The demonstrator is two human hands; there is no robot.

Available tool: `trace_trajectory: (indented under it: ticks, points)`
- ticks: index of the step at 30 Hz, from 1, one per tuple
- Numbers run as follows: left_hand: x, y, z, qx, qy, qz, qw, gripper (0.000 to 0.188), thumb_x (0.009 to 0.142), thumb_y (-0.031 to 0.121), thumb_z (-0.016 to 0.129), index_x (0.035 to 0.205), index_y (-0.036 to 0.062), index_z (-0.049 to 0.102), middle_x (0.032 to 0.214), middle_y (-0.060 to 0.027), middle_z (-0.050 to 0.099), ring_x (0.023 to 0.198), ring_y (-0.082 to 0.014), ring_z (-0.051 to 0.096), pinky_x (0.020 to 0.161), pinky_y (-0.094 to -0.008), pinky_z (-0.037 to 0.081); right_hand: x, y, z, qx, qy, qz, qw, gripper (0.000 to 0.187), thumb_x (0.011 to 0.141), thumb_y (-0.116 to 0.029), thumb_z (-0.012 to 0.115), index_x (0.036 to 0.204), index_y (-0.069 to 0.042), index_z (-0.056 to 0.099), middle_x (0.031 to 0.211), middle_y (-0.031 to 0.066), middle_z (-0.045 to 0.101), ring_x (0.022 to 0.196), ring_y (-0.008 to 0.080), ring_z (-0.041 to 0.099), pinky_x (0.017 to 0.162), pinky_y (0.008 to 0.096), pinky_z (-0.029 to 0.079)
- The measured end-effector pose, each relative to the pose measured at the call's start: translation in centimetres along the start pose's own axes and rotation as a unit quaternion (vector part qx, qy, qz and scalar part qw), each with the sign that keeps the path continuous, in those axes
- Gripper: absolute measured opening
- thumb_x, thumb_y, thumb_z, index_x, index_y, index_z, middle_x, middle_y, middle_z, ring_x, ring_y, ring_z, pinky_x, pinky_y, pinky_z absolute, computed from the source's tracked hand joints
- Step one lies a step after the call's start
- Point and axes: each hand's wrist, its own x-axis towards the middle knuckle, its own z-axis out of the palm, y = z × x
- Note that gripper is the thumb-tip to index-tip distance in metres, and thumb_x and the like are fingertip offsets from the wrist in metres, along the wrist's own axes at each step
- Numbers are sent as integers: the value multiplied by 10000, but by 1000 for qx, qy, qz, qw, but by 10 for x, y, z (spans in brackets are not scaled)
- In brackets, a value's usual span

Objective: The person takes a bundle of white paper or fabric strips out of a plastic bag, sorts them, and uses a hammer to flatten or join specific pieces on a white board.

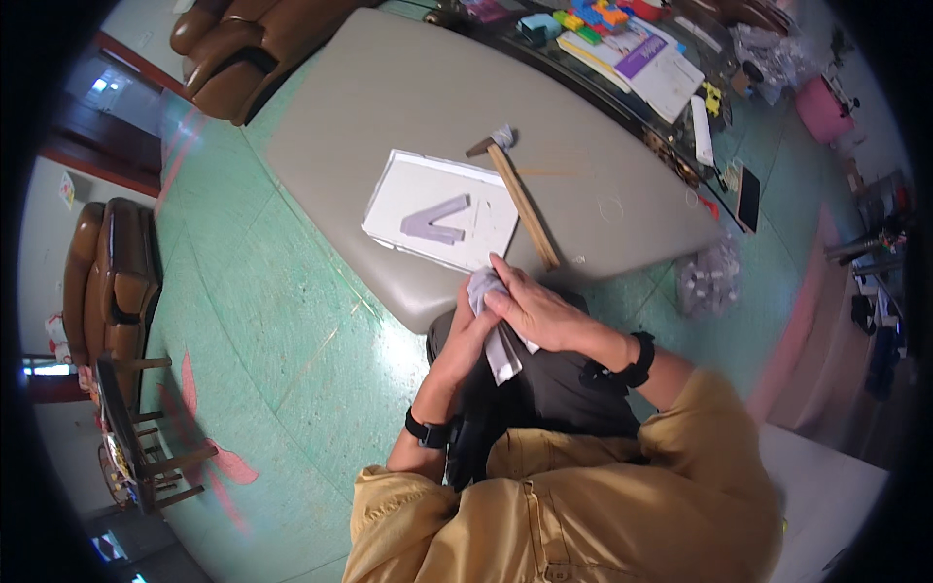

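Both hands are together in front of my lap, at the near edge of a grey padded surface. My left hand and my right hand close round a crumpled grey cloth-like piece. A flat pale strip sticks out below the fingers; whether it joins the crumpled piece is hidden. Just beyond lies a shallow white tray, with flat greyish-purple strips forming a V on it. Beside its right edge rests a hammer with a wooden handle, grey material wrapped on one end of its head.
The grey padded surface spans the middle. Behind it, a dark glass table holds papers and colourful toy blocks. A clear plastic bag is at right. Brown leather armchairs and a wooden chair stand left.
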Motion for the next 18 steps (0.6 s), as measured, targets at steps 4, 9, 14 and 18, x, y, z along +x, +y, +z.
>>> trace_trajectory:
  ticks: [4, 9, 14, 18]
  points:
    - [-9, 10, -14, -128, 56, -28, 990, 531, 854, 171, 544, 1297, 0, 308, 1196, -125, 470, 1090, -181, 479, 938, -289, 380, 29, 2, -9, 25, -91, -24, 995, 607, 942, -452, 340, 1367, -22, 280, 1293, 226, 421, 1234, 302, 393, 1021, 329, 289]
    - [-10, -14, -69, -304, 99, -51, 946, 436, 856, 202, 542, 1198, -42, 424, 1045, -148, 585, 914, -220, 610, 817, -317, 496, 120, 41, -24, -121, 38, -60, 990, 291, 871, -291, 502, 889, -22, 610, 931, 160, 608, 883, 327, 570, 790, 394, 441]
    - [-9, -21, -92, -338, 168, -3, 926, 507, 846, 246, 575, 1224, -53, 416, 1095, -156, 577, 985, -236, 587, 882, -344, 466, 192, 80, 5, -217, 124, -213, 945, 187, 824, -154, 528, 942, -26, 595, 974, 139, 591, 955, 318, 538, 804, 400, 440]
    - [-11, -22, -102, -346, 172, 6, 922, 544, 817, 233, 608, 1234, -48, 401, 1121, -158, 560, 1001, -245, 578, 883, -343, 470, 214, 77, 27, -274, 161, -226, 921, 195, 796, -106, 555, 969, -17, 567, 981, 117, 584, 985, 301, 523, 854, 405, 413]
